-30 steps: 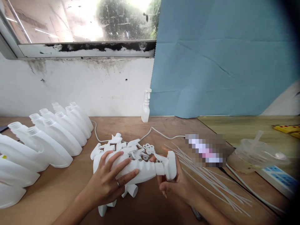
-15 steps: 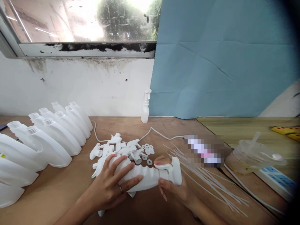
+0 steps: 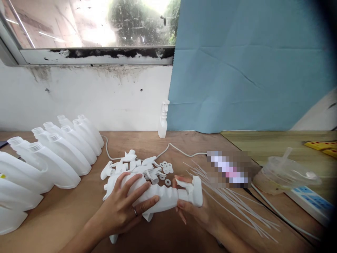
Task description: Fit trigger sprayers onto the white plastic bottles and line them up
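Note:
A white spray bottle [image 3: 164, 200] lies on its side across the front of the table, its neck toward the right. My left hand [image 3: 129, 202] wraps over its body, fingers closed on it. At the neck, my right hand [image 3: 193, 209] grips the white trigger sprayer head [image 3: 197, 191], thumb on the near side and fingers behind. Just beyond the bottle is a pile of loose white trigger sprayer heads [image 3: 131, 163]. Small white ring washers [image 3: 166, 168] lie beside that pile. Other white parts show partly under my left hand.
Open white bottles [image 3: 71, 151] stand in rows at the left. A finished spray bottle [image 3: 163, 121] stands by the wall. Thin white tubes [image 3: 231, 200] lie at the right, near a blurred-out object [image 3: 229, 170], a plastic cup [image 3: 284, 174], a power strip [image 3: 312, 203] and cables.
The fingers of my right hand have shifted slightly around the sprayer head, which has turned a little. My left hand keeps the bottle in nearly the same place.

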Demonstrator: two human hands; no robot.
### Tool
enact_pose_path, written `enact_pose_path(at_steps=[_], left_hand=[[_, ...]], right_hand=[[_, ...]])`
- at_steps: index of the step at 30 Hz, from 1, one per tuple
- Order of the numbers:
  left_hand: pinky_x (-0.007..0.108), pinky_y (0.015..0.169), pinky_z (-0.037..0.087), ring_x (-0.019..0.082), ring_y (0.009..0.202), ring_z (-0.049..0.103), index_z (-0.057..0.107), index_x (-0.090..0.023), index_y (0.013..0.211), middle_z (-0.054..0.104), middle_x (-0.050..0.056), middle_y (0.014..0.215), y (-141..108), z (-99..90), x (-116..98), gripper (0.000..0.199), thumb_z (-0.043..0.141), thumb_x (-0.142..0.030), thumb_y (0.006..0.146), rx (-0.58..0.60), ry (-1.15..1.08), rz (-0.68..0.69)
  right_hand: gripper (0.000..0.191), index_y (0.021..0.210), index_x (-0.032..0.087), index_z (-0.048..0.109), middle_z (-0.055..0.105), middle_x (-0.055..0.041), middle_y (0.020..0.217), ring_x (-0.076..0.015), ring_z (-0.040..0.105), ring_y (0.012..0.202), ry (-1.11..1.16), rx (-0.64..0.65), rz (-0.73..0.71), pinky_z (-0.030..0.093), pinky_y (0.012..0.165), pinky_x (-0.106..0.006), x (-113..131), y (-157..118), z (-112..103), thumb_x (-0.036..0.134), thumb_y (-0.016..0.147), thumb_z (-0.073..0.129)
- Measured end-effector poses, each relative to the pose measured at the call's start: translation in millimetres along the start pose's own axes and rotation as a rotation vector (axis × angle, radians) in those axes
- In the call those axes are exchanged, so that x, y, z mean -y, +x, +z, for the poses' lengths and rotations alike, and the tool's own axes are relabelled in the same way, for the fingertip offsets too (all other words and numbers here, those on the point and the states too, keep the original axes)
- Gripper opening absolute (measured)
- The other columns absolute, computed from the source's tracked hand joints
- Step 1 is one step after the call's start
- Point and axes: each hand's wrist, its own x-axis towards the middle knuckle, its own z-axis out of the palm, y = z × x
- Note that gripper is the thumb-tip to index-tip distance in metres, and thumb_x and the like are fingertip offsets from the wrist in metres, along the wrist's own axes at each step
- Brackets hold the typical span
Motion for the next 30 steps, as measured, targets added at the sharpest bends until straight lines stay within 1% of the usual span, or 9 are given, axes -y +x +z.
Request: enact_pose_path(at_steps=[5,9,13,18,20,22,26,28,30], left_hand=[[0.065,0.103,0.023,0.040,0.128,0.034,0.043,-0.029,0.140,0.046,0.007,0.138,-2,2.1,-1,0.060,0.060,-0.024,0.083,0.000,-0.001,0.002],[0.065,0.106,0.020,0.039,0.131,0.031,0.040,-0.033,0.141,0.042,0.005,0.142,2,-4.6,-1,0.063,0.063,-0.028,0.083,0.031,0.016,-0.037],[0.066,0.105,0.021,0.041,0.134,0.027,0.034,-0.030,0.145,0.029,0.010,0.150,15,-24.1,5,0.066,0.060,-0.038,0.086,0.029,-0.029,-0.132],[0.042,0.097,0.043,0.028,0.117,0.050,0.017,-0.022,0.151,0.050,0.012,0.134,39,-47.7,29,0.070,0.051,-0.038,0.092,0.197,-0.167,-0.296],[0.036,0.089,0.047,0.025,0.106,0.057,0.021,-0.025,0.150,0.056,0.009,0.126,52,-52.9,40,0.068,0.051,-0.043,0.091,0.289,-0.256,-0.314],[0.032,0.082,0.049,0.023,0.098,0.061,0.036,-0.026,0.144,0.061,0.006,0.117,65,-55.0,50,0.057,0.050,-0.044,0.091,0.354,-0.393,-0.319],[0.027,0.067,0.050,0.022,0.082,0.063,0.066,-0.022,0.111,0.067,0.004,0.091,85,-50.9,72,0.039,0.058,-0.048,0.083,0.468,-0.755,-0.384],[0.027,0.062,0.050,0.022,0.074,0.063,0.069,-0.019,0.100,0.067,0.003,0.082,89,-44.5,87,0.039,0.065,-0.049,0.077,0.545,-0.931,-0.435],[0.025,0.055,0.048,0.021,0.069,0.062,0.067,-0.015,0.101,0.066,0.004,0.081,89,-33.7,105,0.044,0.066,-0.052,0.075,0.539,-1.094,-0.541]], right_hand=[[0.037,0.107,0.022,0.053,0.055,-0.0035,0.092,-0.0120,0.059,0.053,0.008,0.034,0.029,0.045,0.034,-0.022,5,1,2,0.030,0.077,0.072],[0.052,0.117,0.022,0.052,0.058,-0.0049,0.092,-0.0143,0.061,0.057,0.045,-0.044,0.060,0.051,0.039,-0.026,13,2,6,0.031,0.072,0.076],[0.061,0.121,0.024,0.051,0.060,-0.0065,0.098,-0.0155,0.061,0.057,0.063,-0.065,0.030,0.052,0.037,-0.028,22,2,0,0.030,0.068,0.080],[0.063,0.120,0.028,0.051,0.060,-0.0019,0.096,-0.0141,0.059,0.051,0.067,-0.124,-0.048,0.049,0.035,-0.028,40,2,-9,0.030,0.065,0.082],[0.065,0.121,0.030,0.050,0.059,-0.0003,0.096,-0.0134,0.059,0.051,0.065,-0.148,-0.073,0.048,0.034,-0.028,47,3,-10,0.031,0.065,0.082],[0.065,0.120,0.031,0.051,0.059,-0.0003,0.096,-0.0138,0.059,0.051,0.069,-0.154,-0.088,0.048,0.034,-0.028,52,3,-10,0.032,0.064,0.082],[0.070,0.122,0.029,0.051,0.059,-0.0030,0.097,-0.0137,0.057,0.050,0.070,-0.134,-0.050,0.047,0.033,-0.028,53,6,-12,0.038,0.061,0.083],[0.079,0.129,0.031,0.046,0.060,-0.0055,0.103,-0.0144,0.057,0.053,0.101,-0.115,-0.058,0.048,0.036,-0.029,53,8,-14,0.047,0.061,0.082],[0.082,0.134,0.032,0.041,0.059,-0.0087,0.112,-0.0169,0.060,0.061,0.141,-0.090,-0.096,0.051,0.045,-0.032,52,12,-17,0.055,0.063,0.077]])
